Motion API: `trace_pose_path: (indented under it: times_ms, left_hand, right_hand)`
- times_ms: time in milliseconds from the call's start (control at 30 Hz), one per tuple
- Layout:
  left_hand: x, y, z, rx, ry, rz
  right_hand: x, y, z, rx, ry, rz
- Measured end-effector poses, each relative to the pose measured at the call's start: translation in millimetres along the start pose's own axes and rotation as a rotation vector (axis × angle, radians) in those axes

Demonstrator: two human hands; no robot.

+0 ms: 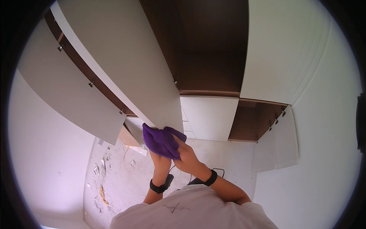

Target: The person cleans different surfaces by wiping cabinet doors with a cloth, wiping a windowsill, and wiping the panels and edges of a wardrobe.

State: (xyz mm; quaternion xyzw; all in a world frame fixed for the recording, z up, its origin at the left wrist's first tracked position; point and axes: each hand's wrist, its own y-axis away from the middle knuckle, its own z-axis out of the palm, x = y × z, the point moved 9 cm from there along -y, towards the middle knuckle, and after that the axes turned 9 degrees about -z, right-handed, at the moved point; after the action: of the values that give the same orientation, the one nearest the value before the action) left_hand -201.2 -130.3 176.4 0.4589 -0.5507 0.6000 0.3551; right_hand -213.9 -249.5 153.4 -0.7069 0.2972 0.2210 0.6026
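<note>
A purple cloth (161, 141) is bunched between my hands at the lower edge of an open white cabinet door (125, 57). My right hand (187, 156) grips the cloth from the right, its fingers partly covered by the fabric. Most of my left hand (161, 163) is behind the cloth, and only its wrist side shows; how its fingers sit is hidden. The cloth touches the bottom of the door, wrapping over its corner. Both wrists wear black bands.
Behind the door is a tall brown cabinet interior (211, 51). At left hangs another open door (71, 77) with hinges. A low cabinet door (277, 143) stands open at right. Debris (103, 169) litters the floor by the left wall, and a dark cable (218, 169) lies near my body.
</note>
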Motion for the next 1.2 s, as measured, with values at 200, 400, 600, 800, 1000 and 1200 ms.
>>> trace_pose_path:
  times_ms: [200, 400, 600, 800, 1000, 1200]
  left_hand:
    - [9.8, -32.3, -85.5, 0.297, -0.086, 0.004]
    - [-15.8, -54.7, -121.2, 0.474, -0.027, 0.094]
    - [-27.2, -64.0, -122.6, 0.499, 0.036, 0.088]
    - [-25.5, -79.4, -127.6, 0.580, -0.041, 0.113]
    - [-13.0, -89.8, -123.3, 0.644, -0.187, 0.130]
    - [-17.5, -81.1, -86.3, 0.676, -0.466, 0.031]
  right_hand:
    - [3.0, -65.6, 77.3, -0.365, -0.118, -0.198]
    - [84.0, -95.6, 134.2, -0.311, -0.083, -0.213]
    - [105.3, -104.2, 145.3, -0.305, 0.107, -0.298]
    - [59.7, -205.0, 127.8, -0.374, 0.225, -0.635]
    - [74.7, -174.3, 149.5, -0.393, 0.126, -0.714]
    - [150.7, -159.0, 132.7, -0.499, 0.190, -0.818]
